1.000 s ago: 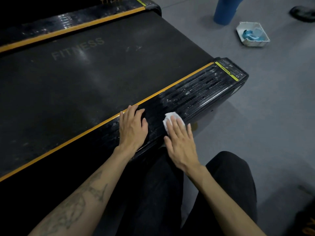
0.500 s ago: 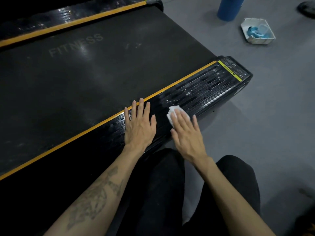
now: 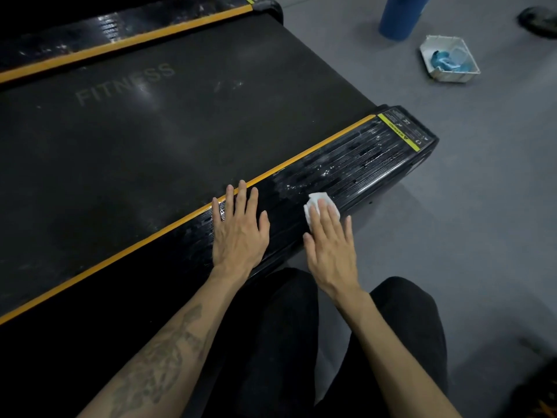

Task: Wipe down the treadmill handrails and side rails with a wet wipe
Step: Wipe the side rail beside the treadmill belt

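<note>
Wet wipe (image 3: 319, 206) — crumpled, white, flat under right hand (image 3: 330, 248), ribbed side rail (image 3: 355, 167)

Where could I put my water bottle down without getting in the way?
Bare grey floor lies right of the side rail, below the white tray. The rail is crowded: both hands, left and right, with the wipe.

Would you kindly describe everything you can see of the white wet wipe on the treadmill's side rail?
The wet wipe is a small white sheet, bunched rather than spread flat, looking like soft damp tissue. It lies on the ribbed black side rail, near its outer edge. The right hand presses on it with straight fingers, covering its near part, so only the far end shows. Wet streaks glisten on the rail beyond it. The left hand rests flat on the rail, apart from it.
</note>
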Available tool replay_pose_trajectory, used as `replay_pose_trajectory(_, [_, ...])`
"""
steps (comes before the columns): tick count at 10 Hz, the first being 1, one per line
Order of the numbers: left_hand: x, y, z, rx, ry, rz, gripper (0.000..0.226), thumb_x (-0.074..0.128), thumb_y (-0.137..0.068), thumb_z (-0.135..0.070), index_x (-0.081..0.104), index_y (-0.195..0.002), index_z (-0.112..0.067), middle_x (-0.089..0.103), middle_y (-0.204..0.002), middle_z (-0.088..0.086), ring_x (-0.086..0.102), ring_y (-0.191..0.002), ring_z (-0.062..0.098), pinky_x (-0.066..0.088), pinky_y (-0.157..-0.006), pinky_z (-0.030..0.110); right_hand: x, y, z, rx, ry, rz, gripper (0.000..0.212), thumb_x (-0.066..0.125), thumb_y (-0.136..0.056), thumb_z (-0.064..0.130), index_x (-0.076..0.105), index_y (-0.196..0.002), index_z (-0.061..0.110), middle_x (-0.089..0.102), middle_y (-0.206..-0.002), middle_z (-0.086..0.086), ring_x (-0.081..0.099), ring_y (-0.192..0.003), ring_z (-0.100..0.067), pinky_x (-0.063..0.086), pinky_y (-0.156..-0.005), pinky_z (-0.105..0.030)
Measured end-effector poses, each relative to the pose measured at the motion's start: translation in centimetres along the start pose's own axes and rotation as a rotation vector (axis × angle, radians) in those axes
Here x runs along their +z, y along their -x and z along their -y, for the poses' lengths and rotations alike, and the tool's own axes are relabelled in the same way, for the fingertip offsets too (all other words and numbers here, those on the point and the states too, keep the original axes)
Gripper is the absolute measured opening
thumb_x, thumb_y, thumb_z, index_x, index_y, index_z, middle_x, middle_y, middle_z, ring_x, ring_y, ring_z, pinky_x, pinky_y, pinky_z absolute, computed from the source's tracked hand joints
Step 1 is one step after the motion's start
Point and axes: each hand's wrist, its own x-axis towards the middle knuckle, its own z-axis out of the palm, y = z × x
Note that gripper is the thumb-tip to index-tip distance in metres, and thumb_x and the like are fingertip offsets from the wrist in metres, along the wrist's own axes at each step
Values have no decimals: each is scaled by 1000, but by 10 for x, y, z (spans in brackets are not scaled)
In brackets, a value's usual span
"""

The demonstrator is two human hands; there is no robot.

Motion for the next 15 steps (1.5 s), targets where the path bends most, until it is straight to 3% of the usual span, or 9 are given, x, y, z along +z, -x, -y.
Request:
replay_pose_trajectory(2, [0,-1,-1,-3,-3,0,58,31,-109,-43,27,-161,-17,17,-170,6,12,-158,28,11,-127,56,4,-4,10,-161,51,43,60,20,-107,43,18,-164,23,10,-171,1,0,-158,-13,0,-128,-51])
replay_pose_trajectory(4, [-1,-1,-2,-1,-25,-12,57,33,-109,-42,30,-160,-17,21,-169,7,15,-157,29,13,-126,56,1,-9,2,-56,28,11,61,18,-107,44,19,-163,20,9,-171,0,0,-158,-15,0,-128,-51])
replay_pose_trajectory(5, [-1,-2,-2,2,-27,-16,57,33,-109,-42,31,-160,-16,22,-169,8,17,-157,30,14,-126,56,5,4,19,-184,21,47,61,24,-107,44,22,-163,20,11,-170,-1,2,-158,-15,-2,-127,-49])
replay_pose_trajectory(6, [0,-1,-3,1,-18,-20,57,34,-109,-42,31,-159,-16,22,-169,8,16,-157,29,14,-126,57,1,-17,8,-201,63,36,59,24,-107,42,28,-161,22,20,-169,0,10,-157,-15,7,-127,-54])
replay_pose_trajectory(7, [0,-1,-3,-3,-14,-24,57,34,-109,-41,32,-159,-16,22,-169,7,16,-157,29,14,-126,56,-2,-25,-1,-78,57,17,60,19,-107,43,26,-162,22,18,-170,1,8,-158,-15,8,-127,-54])
replay_pose_trajectory(9, [-1,-2,-3,-4,-5,-18,57,32,-109,-42,31,-160,-17,22,-169,7,16,-157,29,12,-127,56,4,-18,17,-222,53,39,60,24,-107,43,27,-162,20,19,-170,-2,8,-158,-17,4,-127,-53])
replay_pose_trajectory(11, [-1,-3,-4,-10,-2,-32,55,31,-109,-41,33,-159,-18,23,-169,6,17,-157,28,14,-126,56,-3,-31,1,-93,81,21,60,21,-106,41,25,-162,21,18,-170,-1,8,-158,-17,3,-127,-53])
replay_pose_trajectory(13, [-1,-3,-4,-8,-7,-26,56,30,-109,-41,33,-159,-17,23,-169,6,18,-157,28,15,-126,56,-4,-32,12,-239,109,95,60,20,-106,47,25,-162,26,18,-170,1,8,-158,-17,4,-127,-55])
replay_pose_trajectory(15, [0,-2,-4,-8,-14,-34,55,32,-109,-40,35,-158,-16,24,-169,7,20,-156,29,16,-126,57,-8,-32,14,-89,66,87,62,16,-104,50,29,-161,29,19,-170,-3,9,-158,-22,2,-127,-56])
